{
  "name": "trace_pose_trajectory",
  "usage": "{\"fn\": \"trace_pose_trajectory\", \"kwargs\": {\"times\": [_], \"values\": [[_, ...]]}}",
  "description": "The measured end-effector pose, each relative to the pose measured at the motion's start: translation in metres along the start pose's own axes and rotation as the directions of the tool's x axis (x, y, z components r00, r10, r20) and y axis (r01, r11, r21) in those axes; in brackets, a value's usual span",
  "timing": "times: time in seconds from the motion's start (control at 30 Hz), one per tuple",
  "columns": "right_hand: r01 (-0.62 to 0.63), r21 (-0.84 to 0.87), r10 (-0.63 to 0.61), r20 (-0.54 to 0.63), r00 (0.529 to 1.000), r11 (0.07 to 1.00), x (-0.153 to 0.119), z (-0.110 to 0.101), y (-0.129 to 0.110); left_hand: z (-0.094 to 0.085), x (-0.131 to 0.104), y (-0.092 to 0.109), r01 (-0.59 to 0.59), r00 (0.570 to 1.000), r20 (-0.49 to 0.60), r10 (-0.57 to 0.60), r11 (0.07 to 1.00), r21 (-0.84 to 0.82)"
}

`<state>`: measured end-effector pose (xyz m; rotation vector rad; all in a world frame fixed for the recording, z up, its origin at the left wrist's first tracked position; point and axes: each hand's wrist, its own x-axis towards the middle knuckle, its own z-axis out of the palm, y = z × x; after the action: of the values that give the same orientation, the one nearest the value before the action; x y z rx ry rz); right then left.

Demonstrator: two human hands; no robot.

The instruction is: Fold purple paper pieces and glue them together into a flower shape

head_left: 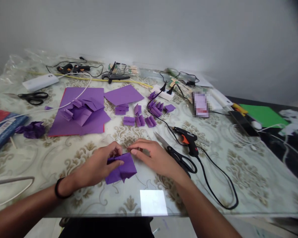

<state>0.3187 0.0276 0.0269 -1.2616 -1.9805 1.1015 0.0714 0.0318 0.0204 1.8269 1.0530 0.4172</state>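
My left hand (105,163) is closed on a folded purple paper (127,167), its thumb lying across the front. The folded paper is held just over the table, with flaps sticking out below. My right hand (155,157) is at the paper's upper right corner, fingers stretched out and thumb apart from them; whether it touches the paper I cannot tell. Close to the right hand lie black-handled scissors (181,160) with their blades partly spread. Beyond them rests a black hot glue gun (188,138) with an orange trigger, its cable looping toward the table's front edge.
Several small folded purple pieces (139,120) lie ahead, beside purple sheets (124,95) and a crumpled purple paper (32,129). Other scissors (34,97) are at left. A power strip (163,93), a phone (201,105) and a green sheet (263,115) stretch toward the right.
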Motion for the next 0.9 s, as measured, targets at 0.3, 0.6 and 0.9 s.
{"fn": "trace_pose_trajectory", "kwargs": {"times": [0.3, 0.6, 0.9], "values": [[-0.002, 0.125, 0.007, -0.037, 0.999, 0.992, -0.003, 0.001, -0.010, -0.007, 0.002, 0.003, -0.018, 1.000, 0.014, 0.020, 0.993, -0.118], [0.085, 0.023, -0.084, -0.035, 0.996, 0.996, -0.004, 0.008, -0.010, -0.009, 0.001, 0.009, 0.043, 0.998, 0.043, -0.040, 0.995, -0.093], [0.148, 0.083, -0.129, -0.197, 0.972, 0.986, -0.004, -0.002, -0.003, -0.013, 0.002, 0.012, 0.044, 0.999, 0.031, -0.041, 0.991, -0.123]]}}
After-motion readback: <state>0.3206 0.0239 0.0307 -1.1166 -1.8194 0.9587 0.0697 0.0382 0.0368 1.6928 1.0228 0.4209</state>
